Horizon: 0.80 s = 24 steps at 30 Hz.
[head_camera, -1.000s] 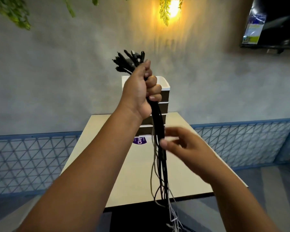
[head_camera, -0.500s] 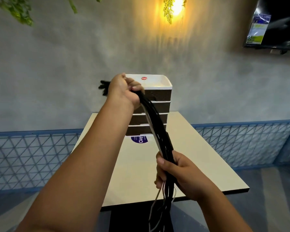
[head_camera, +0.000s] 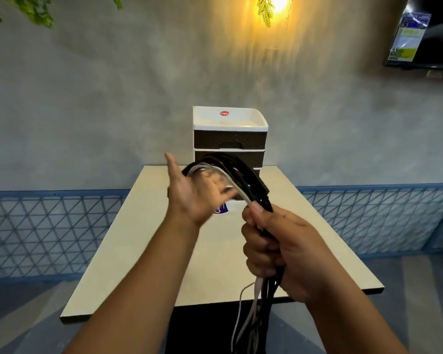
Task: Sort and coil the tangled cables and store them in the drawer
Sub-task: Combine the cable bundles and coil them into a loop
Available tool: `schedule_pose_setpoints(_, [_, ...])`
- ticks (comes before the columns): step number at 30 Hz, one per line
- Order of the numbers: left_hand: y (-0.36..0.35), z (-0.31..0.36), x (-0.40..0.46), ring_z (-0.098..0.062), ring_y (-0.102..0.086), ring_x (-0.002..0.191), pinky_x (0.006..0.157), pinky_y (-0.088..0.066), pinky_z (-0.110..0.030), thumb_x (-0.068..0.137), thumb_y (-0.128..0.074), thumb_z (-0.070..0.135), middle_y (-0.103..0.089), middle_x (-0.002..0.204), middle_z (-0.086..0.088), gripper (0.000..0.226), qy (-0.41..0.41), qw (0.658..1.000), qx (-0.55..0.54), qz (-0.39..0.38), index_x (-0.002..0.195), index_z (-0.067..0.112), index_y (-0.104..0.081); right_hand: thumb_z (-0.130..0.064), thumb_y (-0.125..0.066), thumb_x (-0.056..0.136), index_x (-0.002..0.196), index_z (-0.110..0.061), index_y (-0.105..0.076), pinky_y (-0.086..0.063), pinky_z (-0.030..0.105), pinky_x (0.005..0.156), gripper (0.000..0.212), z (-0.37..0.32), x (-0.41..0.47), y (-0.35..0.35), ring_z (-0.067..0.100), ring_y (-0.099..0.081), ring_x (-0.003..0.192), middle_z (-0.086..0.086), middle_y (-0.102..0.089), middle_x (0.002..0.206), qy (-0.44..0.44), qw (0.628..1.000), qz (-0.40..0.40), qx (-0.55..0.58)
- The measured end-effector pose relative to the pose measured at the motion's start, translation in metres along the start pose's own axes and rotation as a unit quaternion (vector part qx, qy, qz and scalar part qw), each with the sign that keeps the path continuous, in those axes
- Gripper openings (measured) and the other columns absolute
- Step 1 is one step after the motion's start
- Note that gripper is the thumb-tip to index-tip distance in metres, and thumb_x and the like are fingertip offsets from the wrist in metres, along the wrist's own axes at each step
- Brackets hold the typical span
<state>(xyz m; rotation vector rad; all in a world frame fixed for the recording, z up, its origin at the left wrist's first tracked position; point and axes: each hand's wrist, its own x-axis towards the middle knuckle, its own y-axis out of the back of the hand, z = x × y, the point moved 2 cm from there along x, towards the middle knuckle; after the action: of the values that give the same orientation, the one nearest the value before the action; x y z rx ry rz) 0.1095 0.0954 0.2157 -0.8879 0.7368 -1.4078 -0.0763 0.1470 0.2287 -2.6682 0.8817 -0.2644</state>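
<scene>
A bundle of black and white cables (head_camera: 243, 176) arcs in the air above the table. My right hand (head_camera: 274, 246) grips the bundle in a fist near the table's front edge, and the loose tails (head_camera: 256, 312) hang below it past the edge. My left hand (head_camera: 189, 198) is raised with palm turned in and thumb up, its fingers spread and blurred. The top of the cable loop passes over and behind those fingers. A small drawer unit (head_camera: 230, 139) with dark drawer fronts and a white top tray stands at the far end of the table, all drawers closed.
The beige table (head_camera: 143, 251) is narrow and has a purple sticker (head_camera: 221, 209) partly hidden by my left hand. A grey wall with a blue lattice panel (head_camera: 49, 226) runs behind. A wall lamp glows above, and a screen hangs top right.
My left hand let go of its fist grip on the cable ends and dropped, opening out. The bundle now bends into a loop around it. My right hand stays clamped lower on the bundle.
</scene>
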Motion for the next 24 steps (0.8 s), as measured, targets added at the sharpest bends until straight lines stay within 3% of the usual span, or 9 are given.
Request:
schedule_pose_setpoints(4, [-0.031, -0.051, -0.042, -0.037, -0.032, 0.140, 0.115, -0.021, -0.052, 0.062, -0.053, 0.087, -0.031, 0.154, -0.023, 0.125, 0.112, 0.955, 0.211, -0.177, 0.147, -0.003, -0.034, -0.028, -0.047, 0.101, 0.080, -0.016, -0.040, -0.018, 0.021, 0.043, 0.025, -0.019, 0.007, -0.001, 0.010, -0.017, 0.043, 0.000, -0.022, 0.057, -0.017, 0.998, 0.012, -0.053])
schedule_pose_setpoints(9, [-0.066, -0.053, -0.045, -0.032, -0.047, 0.135, 0.106, -0.042, -0.042, 0.094, -0.049, 0.047, -0.060, 0.135, -0.007, 0.045, 0.067, 0.943, 0.297, -0.132, 0.104, 0.011, -0.074, -0.019, -0.042, 0.100, 0.074, -0.014, -0.039, -0.020, 0.022, 0.044, 0.027, -0.021, 0.009, 0.006, 0.011, -0.021, 0.041, 0.003, -0.022, 0.055, -0.024, 0.991, 0.042, -0.122])
schedule_pose_setpoints(12, [-0.078, -0.058, -0.042, -0.017, -0.055, 0.127, 0.107, -0.040, -0.037, 0.098, -0.044, 0.038, -0.067, 0.125, -0.005, 0.043, 0.053, 0.927, 0.347, -0.134, 0.072, 0.013, -0.068, -0.014, -0.051, 0.092, 0.077, -0.010, -0.051, -0.034, 0.029, 0.046, 0.015, -0.022, 0.002, 0.018, 0.017, -0.037, 0.045, 0.008, -0.036, 0.056, 0.004, 0.996, 0.003, -0.091])
schedule_pose_setpoints(14, [-0.085, -0.059, -0.034, -0.016, -0.061, 0.121, 0.092, -0.044, -0.030, 0.099, -0.045, 0.038, -0.071, 0.117, -0.005, 0.040, 0.042, 0.934, 0.332, -0.124, 0.077, 0.006, -0.053, -0.011, -0.055, 0.085, 0.086, -0.004, -0.063, -0.054, 0.038, 0.063, 0.011, -0.018, -0.002, 0.030, 0.028, -0.059, 0.061, 0.016, -0.058, 0.066, 0.042, 0.994, 0.001, -0.099])
schedule_pose_setpoints(16, [-0.091, -0.058, -0.025, -0.022, -0.065, 0.115, 0.070, -0.044, -0.023, 0.100, -0.046, 0.035, -0.075, 0.095, -0.005, 0.042, 0.024, 0.950, 0.295, -0.095, 0.063, 0.016, -0.043, -0.012, -0.059, 0.085, 0.100, -0.003, -0.069, -0.056, 0.044, 0.090, 0.020, -0.010, -0.004, 0.045, 0.034, -0.069, 0.087, 0.020, -0.071, 0.090, 0.084, 0.986, 0.057, -0.133])
schedule_pose_setpoints(17, [-0.094, -0.058, -0.021, -0.026, -0.067, 0.111, 0.073, -0.039, -0.024, 0.100, -0.047, 0.036, -0.073, 0.082, -0.002, 0.044, 0.012, 0.955, 0.282, -0.088, 0.059, 0.020, -0.040, -0.015, -0.063, 0.083, 0.105, -0.006, -0.070, -0.053, 0.047, 0.095, 0.024, -0.007, -0.005, 0.051, 0.035, -0.070, 0.096, 0.019, -0.073, 0.098, 0.109, 0.977, 0.100, -0.152])
schedule_pose_setpoints(20, [-0.108, -0.065, -0.014, -0.027, -0.073, 0.086, 0.108, -0.031, -0.042, 0.101, -0.045, 0.037, -0.050, 0.055, 0.005, 0.044, -0.025, 0.954, 0.290, -0.075, 0.061, 0.021, -0.039, -0.029, -0.071, 0.083, 0.100, -0.021, -0.071, -0.056, 0.047, 0.079, 0.019, -0.003, -0.005, 0.057, 0.026, -0.068, 0.084, 0.007, -0.073, 0.087, 0.183, 0.897, 0.246, -0.318])
schedule_pose_setpoints(22, [-0.119, -0.068, -0.011, -0.023, -0.071, 0.071, 0.104, -0.042, -0.040, 0.103, -0.042, 0.035, -0.040, 0.050, 0.005, 0.044, -0.043, 0.955, 0.284, -0.067, 0.063, 0.019, -0.036, -0.031, -0.072, 0.085, 0.093, -0.026, -0.065, -0.053, 0.031, 0.065, 0.012, -0.008, -0.009, 0.052, 0.009, -0.064, 0.069, -0.003, -0.068, 0.076, 0.232, 0.817, 0.335, -0.408])
schedule_pose_setpoints(24, [-0.129, -0.063, -0.009, -0.017, -0.063, 0.054, 0.084, -0.053, -0.036, 0.103, -0.042, 0.034, -0.033, 0.047, 0.005, 0.044, -0.062, 0.963, 0.257, -0.062, 0.063, 0.018, -0.035, -0.031, -0.077, 0.082, 0.088, -0.027, -0.058, -0.052, 0.023, 0.065, 0.021, -0.015, -0.013, 0.048, 0.005, -0.065, 0.073, -0.008, -0.066, 0.079, 0.283, 0.786, 0.379, -0.398])
